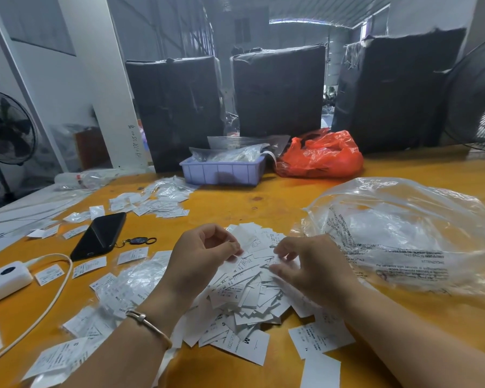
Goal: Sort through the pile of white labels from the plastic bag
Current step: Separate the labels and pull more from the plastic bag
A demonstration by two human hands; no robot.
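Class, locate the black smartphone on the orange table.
The black smartphone lies left of the left hand, beside a small keyring, on the orange table.

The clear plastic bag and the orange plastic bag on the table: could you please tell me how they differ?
The clear plastic bag is see-through with printed warning text; the orange bag is coloured. The clear bag lies near, beside the right hand; the orange bag sits farther back, beside the purple tray. Both are crumpled and rest on the table.
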